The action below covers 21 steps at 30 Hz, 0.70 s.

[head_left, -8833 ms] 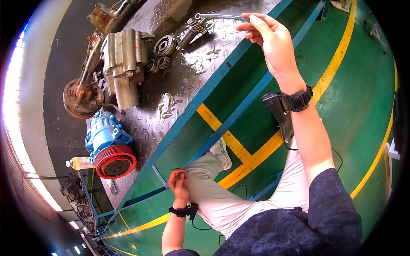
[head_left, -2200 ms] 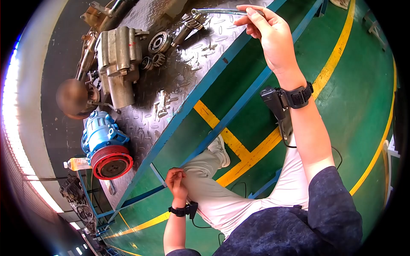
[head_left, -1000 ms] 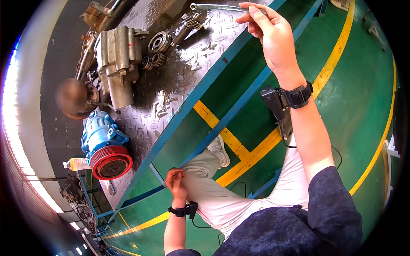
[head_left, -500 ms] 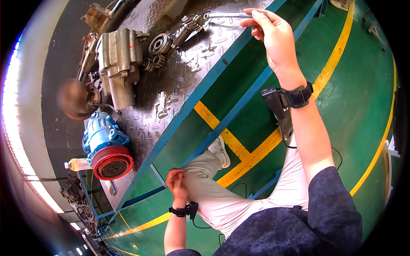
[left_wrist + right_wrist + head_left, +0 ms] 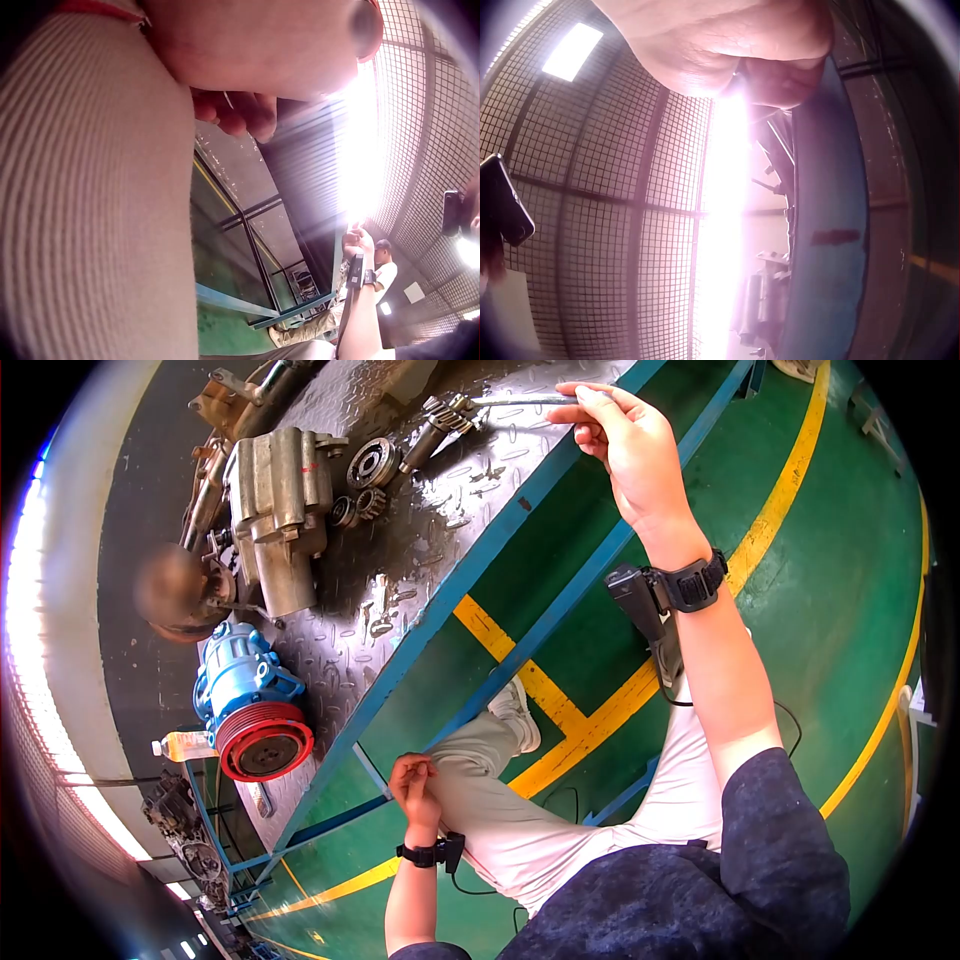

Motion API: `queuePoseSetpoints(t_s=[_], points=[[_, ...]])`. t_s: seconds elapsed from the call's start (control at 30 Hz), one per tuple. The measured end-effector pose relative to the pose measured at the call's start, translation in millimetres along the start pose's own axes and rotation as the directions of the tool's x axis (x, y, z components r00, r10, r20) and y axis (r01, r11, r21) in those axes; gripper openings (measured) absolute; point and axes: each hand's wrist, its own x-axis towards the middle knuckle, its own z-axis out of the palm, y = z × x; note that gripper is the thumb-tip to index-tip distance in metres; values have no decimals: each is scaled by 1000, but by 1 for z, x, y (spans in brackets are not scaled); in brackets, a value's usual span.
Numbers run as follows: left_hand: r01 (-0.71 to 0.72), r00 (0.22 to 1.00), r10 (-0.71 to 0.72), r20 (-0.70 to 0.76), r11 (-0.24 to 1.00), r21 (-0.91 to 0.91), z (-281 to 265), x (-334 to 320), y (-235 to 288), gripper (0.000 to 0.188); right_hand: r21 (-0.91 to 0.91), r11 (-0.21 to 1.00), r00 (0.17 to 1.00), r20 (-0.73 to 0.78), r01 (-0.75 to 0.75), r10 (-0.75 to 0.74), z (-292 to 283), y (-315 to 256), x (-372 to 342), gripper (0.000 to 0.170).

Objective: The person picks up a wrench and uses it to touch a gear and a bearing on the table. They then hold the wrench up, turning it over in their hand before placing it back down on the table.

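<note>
In the head view my right hand [image 5: 635,455] pinches a slim metal wrench [image 5: 520,402] between thumb and fingers, over the bench's blue edge. Its shank points left, almost edge-on, and its far end overlaps the top of a geared shaft [image 5: 438,430]. The right wrist view has the underside of the right hand [image 5: 742,37] close up. My left hand [image 5: 413,785] lies at the knee of the pale trousers [image 5: 490,790], fingers loosely curled around nothing. From the left wrist, those curled fingers [image 5: 234,124] hang beside the ribbed-looking trouser cloth.
On the tread-plate bench [image 5: 335,645] stand a grey metal housing [image 5: 280,510], a bearing [image 5: 373,463], small gears [image 5: 371,503] and a blue compressor [image 5: 245,670] with a red pulley [image 5: 263,743]. A bottle [image 5: 185,745] is at the far left. Another person [image 5: 384,270] appears behind.
My right hand has tipped the wrench: its ring end has dropped from above the geared shaft to overlap the shaft's top, and it now shows edge-on. My left hand keeps its place.
</note>
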Motion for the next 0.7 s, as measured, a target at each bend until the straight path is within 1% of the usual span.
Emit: queuePoseSetpoints(t_s=[0.13,0.23,0.43,0.53,0.63,0.7], points=[[-4,1000,4,-2,1000,0,0,0,0,13,0,1000,1000,-16,0,0,-1,0,0,25],[-2,1000,2,-7,1000,2,1,0,0,12,-12,1000,1000,11,7,-7,-6,3,2,25],[-3,1000,3,-18,1000,-8,2,0,0,12,5,1000,1000,-9,12,-12,-7,-1,2,24],[0,1000,0,-16,1000,-12,1,0,0,12,12,999,999,-5,34,-34,-8,-2,3,24],[-2,1000,2,-14,1000,-9,1,0,1,13,52,993,994,-15,111,-110,-2,-2,3,24],[-6,1000,6,-8,1000,-7,1,0,0,13,53,998,998,-45,42,-40,5,-17,-1,22]])
